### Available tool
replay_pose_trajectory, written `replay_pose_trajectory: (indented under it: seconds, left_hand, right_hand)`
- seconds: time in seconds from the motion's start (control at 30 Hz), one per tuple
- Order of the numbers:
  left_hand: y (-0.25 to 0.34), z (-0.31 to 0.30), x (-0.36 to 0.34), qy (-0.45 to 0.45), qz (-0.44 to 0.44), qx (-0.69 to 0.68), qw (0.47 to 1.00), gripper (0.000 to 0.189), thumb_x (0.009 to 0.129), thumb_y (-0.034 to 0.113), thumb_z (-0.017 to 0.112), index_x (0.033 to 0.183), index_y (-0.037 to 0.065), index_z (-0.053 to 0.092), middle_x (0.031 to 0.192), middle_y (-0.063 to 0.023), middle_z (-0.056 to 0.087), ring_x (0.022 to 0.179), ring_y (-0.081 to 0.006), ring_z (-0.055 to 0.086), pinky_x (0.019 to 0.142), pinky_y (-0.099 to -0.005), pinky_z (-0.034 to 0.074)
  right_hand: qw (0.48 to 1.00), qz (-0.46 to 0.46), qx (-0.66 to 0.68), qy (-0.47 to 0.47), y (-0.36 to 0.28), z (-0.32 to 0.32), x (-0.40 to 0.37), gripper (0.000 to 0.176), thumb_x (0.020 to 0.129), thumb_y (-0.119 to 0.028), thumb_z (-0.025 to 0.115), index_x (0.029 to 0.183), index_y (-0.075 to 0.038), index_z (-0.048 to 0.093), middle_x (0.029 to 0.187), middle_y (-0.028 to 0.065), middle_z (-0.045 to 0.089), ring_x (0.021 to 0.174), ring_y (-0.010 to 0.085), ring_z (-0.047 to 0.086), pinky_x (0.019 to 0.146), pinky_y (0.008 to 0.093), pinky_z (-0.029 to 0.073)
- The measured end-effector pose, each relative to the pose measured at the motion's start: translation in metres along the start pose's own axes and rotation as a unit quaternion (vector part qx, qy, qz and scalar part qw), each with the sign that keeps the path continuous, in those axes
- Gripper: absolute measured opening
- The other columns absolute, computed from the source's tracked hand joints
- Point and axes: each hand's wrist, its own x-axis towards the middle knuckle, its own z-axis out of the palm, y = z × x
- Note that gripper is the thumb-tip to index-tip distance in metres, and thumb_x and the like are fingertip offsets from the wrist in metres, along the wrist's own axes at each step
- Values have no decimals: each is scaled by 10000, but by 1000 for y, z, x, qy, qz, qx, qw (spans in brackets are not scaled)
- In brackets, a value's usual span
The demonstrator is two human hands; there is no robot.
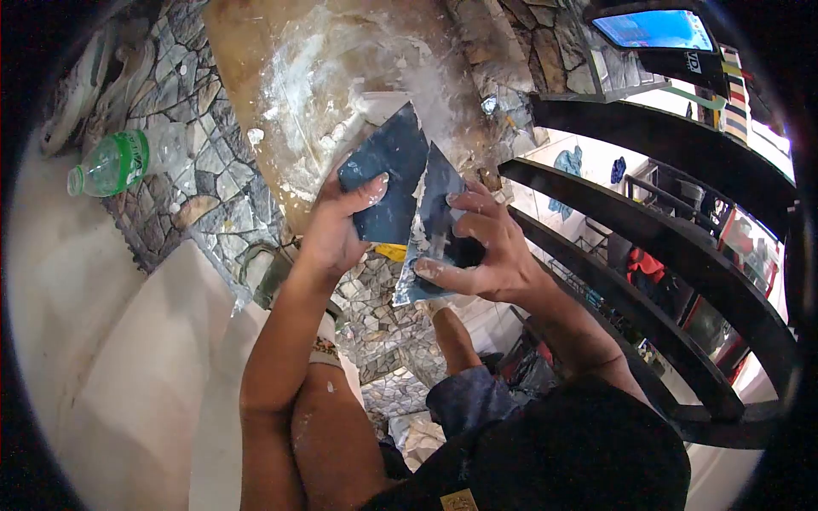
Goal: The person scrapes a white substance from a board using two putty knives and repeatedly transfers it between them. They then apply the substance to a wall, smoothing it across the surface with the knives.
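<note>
Two dark blue-grey flat pieces with pale, ragged edges are held up in front of a powder-covered board (247,68). My left hand (345,217) grips the left piece (388,175), its thumb lying on the face and the other fingers mostly hidden behind. The right piece (434,200) is narrower and pointed at the top; my right hand (481,243) holds it by its right side with bent fingers. Their facing edges lie close together, with whitish material along the seam. Whitish residue marks my fingertips.
A plastic bottle with a green label (128,162) lies on the stone-patterned surface (209,102) at left. Black slats (639,226) run along the right side. A lit screen (654,31) is at the upper right. My legs are below.
</note>
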Motion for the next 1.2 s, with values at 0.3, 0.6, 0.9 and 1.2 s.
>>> replay_pose_trajectory:
  seconds: [0.3,0.6,0.9,1.2]
  left_hand:
    - [-6,-6,-4,11,-2,11,1000,423,745,-8,593,1142,15,452,998,-91,573,875,-189,582,774,-330,491]
    - [6,-22,2,69,80,27,994,409,747,-14,599,1134,37,479,974,-74,581,866,-173,578,773,-308,488]
    - [21,-44,2,42,52,54,996,344,762,-12,597,1095,3,512,958,-72,597,856,-163,585,783,-301,484]
    - [13,-46,2,-95,-35,210,973,442,761,56,632,1166,-3,466,999,-51,582,921,-123,530,833,-252,408]
  right_hand:
    - [998,14,-43,51,24,17,-2,483,580,-114,682,1028,-288,629,1010,128,433,1004,345,442,891,435,372]
    - [957,233,-30,167,121,28,-14,487,634,-30,659,1096,-48,504,997,178,521,964,329,498,820,356,402]
    - [841,346,343,234,79,-1,6,304,834,-58,535,1130,0,493,1046,62,570,927,158,532,821,286,414]
    - [919,323,177,143,90,9,36,232,917,-271,430,927,-48,495,660,35,450,612,114,430,564,217,344]
